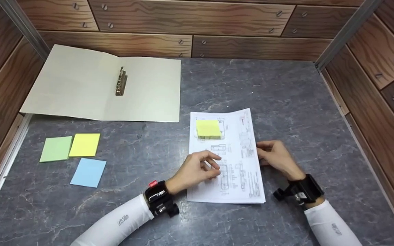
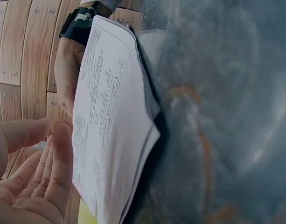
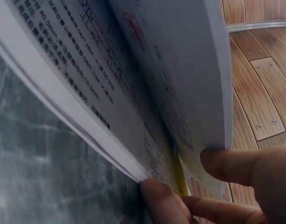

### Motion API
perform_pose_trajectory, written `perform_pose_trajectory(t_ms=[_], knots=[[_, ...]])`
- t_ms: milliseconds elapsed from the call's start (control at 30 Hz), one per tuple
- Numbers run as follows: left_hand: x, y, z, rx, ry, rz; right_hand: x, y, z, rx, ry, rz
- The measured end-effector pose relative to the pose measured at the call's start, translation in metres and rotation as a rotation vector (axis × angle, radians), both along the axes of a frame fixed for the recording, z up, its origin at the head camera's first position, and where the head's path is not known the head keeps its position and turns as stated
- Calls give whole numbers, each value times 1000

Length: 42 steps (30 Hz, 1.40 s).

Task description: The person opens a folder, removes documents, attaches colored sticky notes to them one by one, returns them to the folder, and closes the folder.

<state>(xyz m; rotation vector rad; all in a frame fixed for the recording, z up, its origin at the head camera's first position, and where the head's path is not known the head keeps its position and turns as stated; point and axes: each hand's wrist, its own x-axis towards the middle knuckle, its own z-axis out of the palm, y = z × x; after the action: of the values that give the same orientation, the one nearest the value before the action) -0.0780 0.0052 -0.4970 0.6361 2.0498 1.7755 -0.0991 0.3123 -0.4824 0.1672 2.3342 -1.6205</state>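
Note:
A stack of printed drawing sheets (image 1: 231, 160) lies in front of me, a yellow sticky note (image 1: 208, 127) near its top left. My right hand (image 1: 279, 157) grips the stack's right edge. In the right wrist view, its thumb (image 3: 226, 165) is at the lifted upper sheets (image 3: 184, 70) and a fingertip (image 3: 159, 193) at the edge of the lower sheets (image 3: 87, 112). Between these sheets is a gap, with a yellow strip (image 3: 181, 177) showing deep inside. My left hand (image 1: 197, 169) overlaps the stack's left half in the head view, fingers loosely bent, holding nothing.
An opened cream folder (image 1: 145, 89) with a metal clip (image 1: 121, 82) lies at the back left. Nearer on the left are green (image 1: 56, 149), yellow (image 1: 85, 145) and blue (image 1: 88, 172) sticky-note pads. Wood-patterned walls (image 1: 149, 17) border the grey marbled table (image 1: 286, 92).

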Motion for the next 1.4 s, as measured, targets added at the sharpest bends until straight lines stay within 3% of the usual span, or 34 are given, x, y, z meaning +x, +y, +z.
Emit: perform_pose_trajectory(t_ms=[200,433,600,733,967,1400], knots=[[-3,-4,4,-142,149,-17,0,3,-1,22,-3,4],[-9,-18,12,-410,346,-102,1,6,1,27,13,15],[-16,-28,16,-589,404,-218,2,8,2,-31,29,25],[-20,-32,14,-665,428,-276,3,9,2,-51,30,23],[-22,-33,11,-730,462,-300,2,10,0,-97,-13,2],[-23,-33,11,-744,455,-297,-3,19,1,-95,0,51]])
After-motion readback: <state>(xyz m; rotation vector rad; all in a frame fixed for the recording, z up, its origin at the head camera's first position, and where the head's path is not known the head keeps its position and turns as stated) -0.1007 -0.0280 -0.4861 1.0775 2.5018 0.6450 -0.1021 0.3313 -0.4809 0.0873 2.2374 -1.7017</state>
